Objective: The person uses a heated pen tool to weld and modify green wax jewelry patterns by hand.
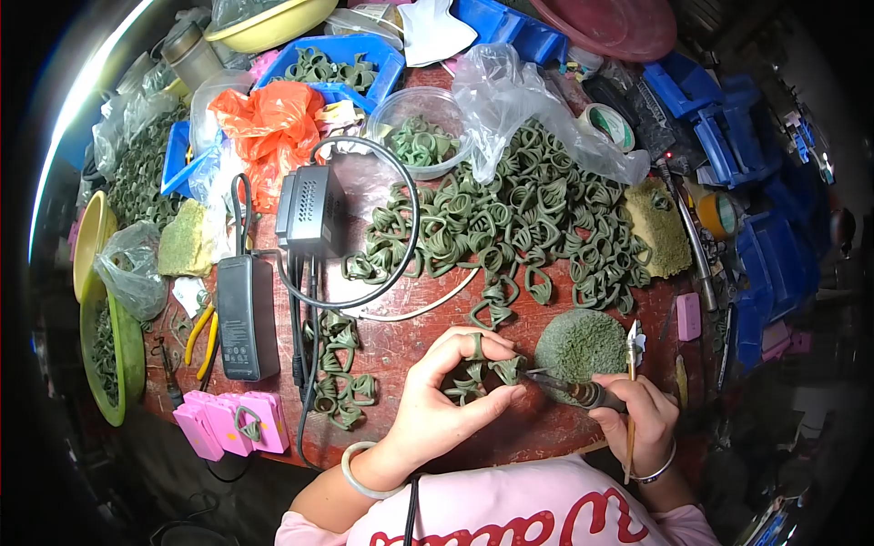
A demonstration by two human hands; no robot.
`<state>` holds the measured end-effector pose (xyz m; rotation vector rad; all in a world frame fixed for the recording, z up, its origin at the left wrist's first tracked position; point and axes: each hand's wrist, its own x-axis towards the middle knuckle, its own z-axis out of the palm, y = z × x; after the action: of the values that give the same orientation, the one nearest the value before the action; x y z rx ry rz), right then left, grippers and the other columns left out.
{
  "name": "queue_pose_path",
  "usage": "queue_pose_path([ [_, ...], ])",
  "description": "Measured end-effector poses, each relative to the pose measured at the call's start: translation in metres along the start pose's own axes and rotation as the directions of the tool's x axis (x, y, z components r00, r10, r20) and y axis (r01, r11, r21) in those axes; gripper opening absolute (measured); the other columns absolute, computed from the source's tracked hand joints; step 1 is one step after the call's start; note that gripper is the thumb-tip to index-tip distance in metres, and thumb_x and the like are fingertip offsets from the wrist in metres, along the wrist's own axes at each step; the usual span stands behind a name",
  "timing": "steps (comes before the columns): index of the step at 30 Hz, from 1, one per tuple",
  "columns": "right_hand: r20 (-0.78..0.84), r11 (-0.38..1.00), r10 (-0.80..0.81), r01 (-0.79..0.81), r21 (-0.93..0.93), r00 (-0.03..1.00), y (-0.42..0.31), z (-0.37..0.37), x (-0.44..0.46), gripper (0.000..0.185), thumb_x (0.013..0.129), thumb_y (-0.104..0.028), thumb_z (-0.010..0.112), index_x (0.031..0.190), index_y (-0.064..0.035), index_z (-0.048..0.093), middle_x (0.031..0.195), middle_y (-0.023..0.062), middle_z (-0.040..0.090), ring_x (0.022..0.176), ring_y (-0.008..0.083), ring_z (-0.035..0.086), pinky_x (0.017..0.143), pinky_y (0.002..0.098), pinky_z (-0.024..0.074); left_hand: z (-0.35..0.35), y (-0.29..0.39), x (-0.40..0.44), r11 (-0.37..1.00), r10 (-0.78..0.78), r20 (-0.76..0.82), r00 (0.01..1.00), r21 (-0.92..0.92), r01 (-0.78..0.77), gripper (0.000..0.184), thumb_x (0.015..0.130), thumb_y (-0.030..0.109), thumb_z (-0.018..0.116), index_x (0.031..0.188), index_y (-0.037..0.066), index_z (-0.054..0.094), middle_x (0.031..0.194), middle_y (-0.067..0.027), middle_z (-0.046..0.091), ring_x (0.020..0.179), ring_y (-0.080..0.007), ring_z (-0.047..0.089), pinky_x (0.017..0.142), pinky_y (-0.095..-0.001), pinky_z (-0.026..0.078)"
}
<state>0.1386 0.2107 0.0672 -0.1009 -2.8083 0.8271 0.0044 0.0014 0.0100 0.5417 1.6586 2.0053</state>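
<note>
My left hand (460, 387) pinches a small green ring-like piece (508, 369) between thumb and fingers, and another green ring sits around one finger. Further green pieces show beneath that palm. My right hand (637, 419) is closed round a dark-handled pointed tool (583, 393), whose thin tip meets the held piece. A slim brush-like stick (631, 400) stands between the same hand's fingers. Just behind the tool lies a round, rough green pad (583, 346). Beyond both hands spreads a large heap of green ring pieces (510, 209).
A black power adapter (246, 318), a black box (311, 209) and looping cables lie left of centre. Pink blocks (232, 423) and yellow-handled pliers (202, 337) are at the front left. Blue bins (774, 255) line the right; a clear tub (421, 127) stands behind the heap.
</note>
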Motion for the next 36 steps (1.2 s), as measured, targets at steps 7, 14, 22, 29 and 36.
queue_pose_path([
  [7, -0.116, 0.998, -0.009, 0.002, -0.066, 0.993, -0.008, -0.026, 0.010, 0.033, 0.087, -0.028, 0.073, 0.098, 0.0020, 0.067, 0.089, 0.0153, 0.070, 0.074, 0.0296, 0.068, 0.066, 0.0358, 0.0549, 0.000, -0.003, -0.001, 0.984, 0.119, -0.065, 0.991, 0.145, -0.108, 0.034, 0.073, -0.001, 0.081, 0.102, 0.002, 0.063, 0.111, -0.0091, 0.061, 0.104, -0.0176, 0.059, 0.092, -0.0305, 0.046],
  [14, -0.103, 0.956, -0.152, 0.120, -0.269, 0.983, -0.020, -0.030, 0.011, 0.037, 0.071, -0.022, 0.086, 0.098, -0.0016, 0.069, 0.089, 0.0128, 0.070, 0.068, 0.0255, 0.065, 0.061, 0.0327, 0.0525, 0.001, 0.003, -0.002, 0.958, 0.196, -0.135, 0.971, 0.239, -0.160, 0.034, 0.072, -0.001, 0.081, 0.100, 0.001, 0.063, 0.109, -0.0101, 0.061, 0.100, -0.0182, 0.059, 0.089, -0.0308, 0.047],
  [22, -0.093, 0.956, -0.163, 0.133, -0.263, 0.982, -0.021, -0.028, 0.011, 0.037, 0.072, -0.023, 0.086, 0.097, -0.0020, 0.069, 0.088, 0.0116, 0.070, 0.067, 0.0245, 0.064, 0.059, 0.0314, 0.0510, 0.000, 0.003, -0.001, 0.905, 0.302, -0.113, 0.947, 0.346, -0.247, 0.033, 0.071, -0.001, 0.079, 0.099, 0.001, 0.063, 0.106, -0.0118, 0.062, 0.097, -0.0216, 0.060, 0.088, -0.0330, 0.047],
  [29, -0.090, 0.958, -0.160, 0.132, -0.255, 0.983, -0.020, -0.027, 0.011, 0.037, 0.072, -0.023, 0.087, 0.096, -0.0019, 0.069, 0.088, 0.0117, 0.070, 0.065, 0.0242, 0.062, 0.058, 0.0313, 0.0501, 0.002, 0.005, 0.001, 0.894, 0.332, -0.142, 0.932, 0.364, -0.263, 0.033, 0.068, -0.001, 0.081, 0.096, 0.002, 0.065, 0.100, -0.0116, 0.064, 0.093, -0.0237, 0.063, 0.080, -0.0330, 0.051],
  [36, -0.105, 0.961, -0.150, 0.120, -0.249, 0.983, -0.020, -0.028, 0.010, 0.036, 0.072, -0.023, 0.086, 0.095, -0.0020, 0.069, 0.087, 0.0115, 0.070, 0.065, 0.0241, 0.063, 0.058, 0.0312, 0.0505, 0.001, 0.002, -0.001, 0.920, 0.284, -0.132, 0.950, 0.317, -0.231, 0.032, 0.071, -0.002, 0.079, 0.099, 0.001, 0.062, 0.105, -0.0118, 0.062, 0.098, -0.0208, 0.060, 0.088, -0.0329, 0.048],
])
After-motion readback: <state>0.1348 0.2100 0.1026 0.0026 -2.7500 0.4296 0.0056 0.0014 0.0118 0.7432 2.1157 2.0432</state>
